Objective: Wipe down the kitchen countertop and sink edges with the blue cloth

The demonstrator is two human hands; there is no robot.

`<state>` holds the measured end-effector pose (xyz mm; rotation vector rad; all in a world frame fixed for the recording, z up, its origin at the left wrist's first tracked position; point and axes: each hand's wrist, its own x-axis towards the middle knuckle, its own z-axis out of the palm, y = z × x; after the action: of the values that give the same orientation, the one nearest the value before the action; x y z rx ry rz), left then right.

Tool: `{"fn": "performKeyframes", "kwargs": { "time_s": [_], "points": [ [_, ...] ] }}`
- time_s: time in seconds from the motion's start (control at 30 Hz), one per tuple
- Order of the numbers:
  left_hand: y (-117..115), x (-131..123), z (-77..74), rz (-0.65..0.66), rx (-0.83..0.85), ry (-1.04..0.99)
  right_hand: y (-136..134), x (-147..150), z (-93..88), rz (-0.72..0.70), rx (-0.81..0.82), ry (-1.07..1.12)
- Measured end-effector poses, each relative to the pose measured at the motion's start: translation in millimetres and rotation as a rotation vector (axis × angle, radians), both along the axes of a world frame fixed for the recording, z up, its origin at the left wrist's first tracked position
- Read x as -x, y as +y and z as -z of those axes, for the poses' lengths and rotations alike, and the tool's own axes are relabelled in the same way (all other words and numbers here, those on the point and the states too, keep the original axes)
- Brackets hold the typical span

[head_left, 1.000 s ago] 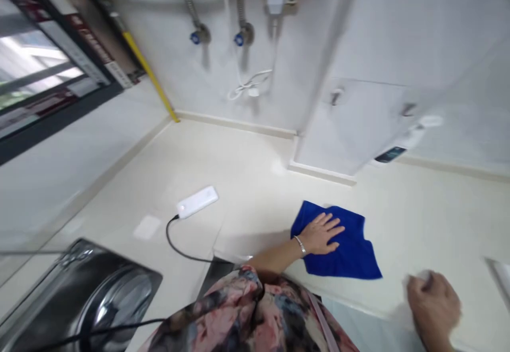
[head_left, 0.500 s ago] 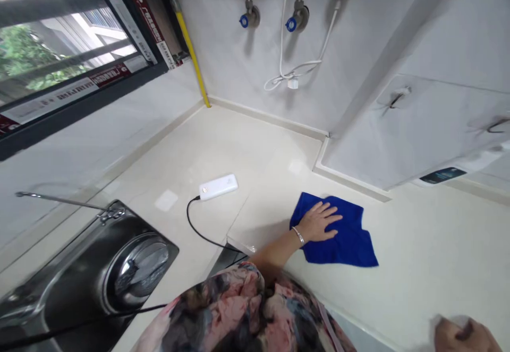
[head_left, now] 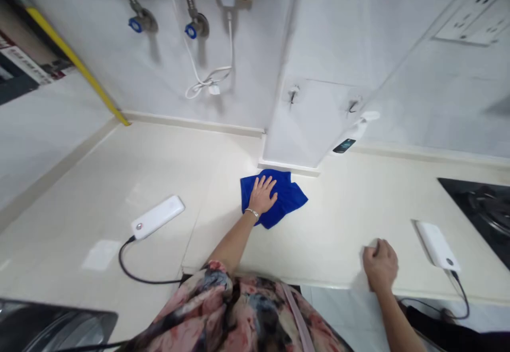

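My left hand (head_left: 263, 195), wearing a silver bracelet (head_left: 252, 213), lies flat with fingers spread on a blue cloth (head_left: 285, 200). The cloth is spread on the cream countertop (head_left: 319, 246), its far edge up against the low ledge at the foot of the wall corner. To the right, near the counter's front edge, my right hand (head_left: 380, 264) rests as a loose fist, apart from the cloth. Nothing shows in its fingers.
White power banks with black cables lie left (head_left: 158, 216) and right (head_left: 438, 243). A black gas stove (head_left: 482, 208) is at far right, a dark sink (head_left: 59, 323) at lower left. A white bottle (head_left: 350, 137) stands by the wall corner. Valves (head_left: 197, 27) and a white cord (head_left: 203, 84) are behind.
The view has turned right, bringing the stove and second power bank into sight. My left hand and the cloth have moved closer to the wall ledge; the hand stays flat on the cloth.
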<state>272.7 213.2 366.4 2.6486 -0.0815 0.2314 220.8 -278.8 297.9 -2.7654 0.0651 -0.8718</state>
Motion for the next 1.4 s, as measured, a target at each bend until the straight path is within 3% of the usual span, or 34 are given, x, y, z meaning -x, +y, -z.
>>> {"fn": "performKeyframes", "kwargs": {
  "time_s": [0.43,0.67,0.9,1.13,1.4],
  "points": [
    [-4.5,48.4,2.8,0.221,-0.242,-0.088,8.4,-6.5,6.1,0.01,0.006,-0.039],
    [-12.4,71.4,14.8,0.398,-0.247,-0.117,21.1,-11.6,2.0,0.089,-0.034,-0.009],
    [-46.5,58.8,23.3,0.206,-0.167,-0.032,25.1,-17.5,0.2,0.114,-0.045,0.008],
    [-59.7,47.3,27.8,0.261,-0.191,-0.107,23.6,-20.1,1.7,0.136,-0.014,0.031],
    [-59.0,-14.3,20.2,0.354,-0.273,0.0,26.1,-20.5,0.0,0.149,-0.037,0.046]
  ]
}}
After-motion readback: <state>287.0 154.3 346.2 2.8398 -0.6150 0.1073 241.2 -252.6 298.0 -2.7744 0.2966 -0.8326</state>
